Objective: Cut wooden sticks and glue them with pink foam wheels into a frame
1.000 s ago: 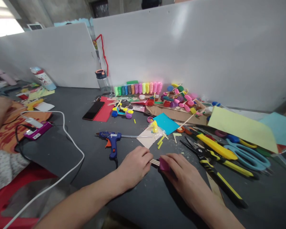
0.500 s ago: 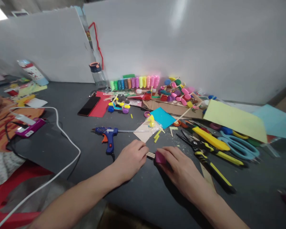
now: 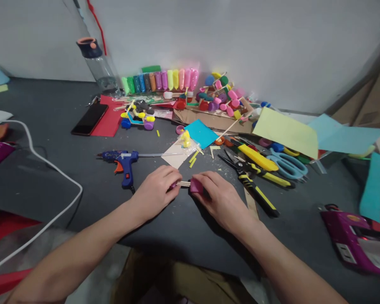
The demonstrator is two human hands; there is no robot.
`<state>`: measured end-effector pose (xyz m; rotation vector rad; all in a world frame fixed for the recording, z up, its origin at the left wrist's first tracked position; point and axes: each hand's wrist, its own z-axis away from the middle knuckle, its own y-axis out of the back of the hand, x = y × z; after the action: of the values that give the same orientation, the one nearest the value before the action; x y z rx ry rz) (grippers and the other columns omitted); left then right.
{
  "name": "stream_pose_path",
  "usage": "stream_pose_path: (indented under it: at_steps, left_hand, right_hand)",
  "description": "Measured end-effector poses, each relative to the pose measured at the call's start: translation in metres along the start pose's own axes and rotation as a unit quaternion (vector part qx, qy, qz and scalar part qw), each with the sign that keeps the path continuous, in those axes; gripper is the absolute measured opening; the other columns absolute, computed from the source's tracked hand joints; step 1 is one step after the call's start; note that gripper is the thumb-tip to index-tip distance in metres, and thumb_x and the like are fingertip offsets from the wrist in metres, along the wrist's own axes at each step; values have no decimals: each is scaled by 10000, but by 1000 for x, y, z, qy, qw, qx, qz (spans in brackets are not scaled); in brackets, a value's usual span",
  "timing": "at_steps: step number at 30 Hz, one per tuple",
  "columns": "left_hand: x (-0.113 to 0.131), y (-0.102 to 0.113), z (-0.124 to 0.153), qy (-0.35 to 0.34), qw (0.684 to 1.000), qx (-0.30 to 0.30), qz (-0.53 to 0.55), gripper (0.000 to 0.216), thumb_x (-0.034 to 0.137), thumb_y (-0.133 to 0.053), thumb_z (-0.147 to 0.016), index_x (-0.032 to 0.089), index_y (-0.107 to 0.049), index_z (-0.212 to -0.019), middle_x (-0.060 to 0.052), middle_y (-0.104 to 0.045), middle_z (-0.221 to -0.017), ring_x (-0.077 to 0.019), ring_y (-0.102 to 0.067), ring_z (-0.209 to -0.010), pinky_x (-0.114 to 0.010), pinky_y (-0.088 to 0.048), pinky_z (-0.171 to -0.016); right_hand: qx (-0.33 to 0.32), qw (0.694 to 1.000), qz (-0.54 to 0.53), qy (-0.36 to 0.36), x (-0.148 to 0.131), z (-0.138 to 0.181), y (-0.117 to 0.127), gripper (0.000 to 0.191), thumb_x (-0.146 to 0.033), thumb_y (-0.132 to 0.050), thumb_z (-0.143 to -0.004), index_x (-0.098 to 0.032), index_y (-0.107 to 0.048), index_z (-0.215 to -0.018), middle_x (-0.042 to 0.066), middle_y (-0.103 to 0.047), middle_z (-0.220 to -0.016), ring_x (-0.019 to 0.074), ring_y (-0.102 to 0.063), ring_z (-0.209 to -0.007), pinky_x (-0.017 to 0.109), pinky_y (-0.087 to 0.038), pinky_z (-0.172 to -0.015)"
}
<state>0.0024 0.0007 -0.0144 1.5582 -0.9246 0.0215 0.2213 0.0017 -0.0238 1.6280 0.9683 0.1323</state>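
Several short thin wooden sticks (image 3: 184,183) bridge the gap between my hands, side by side just above the dark table. A purple clay-like block (image 3: 196,185) caps their right end; the fingers of my right hand (image 3: 220,198) are closed on it. My left hand (image 3: 158,190) pinches a smaller purple piece (image 3: 173,185) at the sticks' left end, mostly hidden by the fingers. Beyond the left hand lies a blue glue gun (image 3: 123,162) with a clear glue stick in its back. Small yellow strips (image 3: 193,159) and a cream card (image 3: 174,157) lie just past the sticks.
Black-and-yellow pliers (image 3: 256,194) and light-blue scissors (image 3: 286,164) lie to the right. Behind are a toy car (image 3: 137,116), clay packs (image 3: 160,81), a phone (image 3: 90,119) and a bottle (image 3: 98,67). A white cable (image 3: 53,165) crosses the left; a purple power strip (image 3: 351,240) is at right.
My view has swung right and down, bringing the right-hand power strip into sight. The sticks now lie nearly level between my hands, and a purple piece shows at my left fingertips.
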Motion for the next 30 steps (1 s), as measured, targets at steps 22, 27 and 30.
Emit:
stream_pose_path:
  at_steps: [22,27,30]
  left_hand:
    - [-1,-6,-2,-19,999,-30,-12,144,121,-507,-974,140,-650,-978,-105,-683,-1062,-240,-613,-1001,-390,-528,-907]
    - [0,-5,-2,-18,999,-37,-11,156,124,-506,-976,162,-657,-968,-85,-688,-1052,-231,-621,-1003,-385,-530,-909]
    - [0,-5,-2,-13,999,-39,-7,163,128,-499,-978,157,-658,-961,-92,-689,-1049,-238,-620,-999,-395,-526,-905]
  right_hand:
    - [-6,1000,1,-11,1,1,0,263,-200,-587,-959,-150,-597,-1217,151,-679,-1114,288,-645,-983,472,-585,-843]
    - [-14,1000,18,-12,0,-1,2,267,-210,-588,-955,-187,-609,-1220,134,-684,-1095,289,-646,-967,474,-582,-827]
    - [-16,999,29,-14,0,-1,5,268,-199,-590,-948,-186,-611,-1215,128,-682,-1081,295,-637,-966,489,-569,-853]
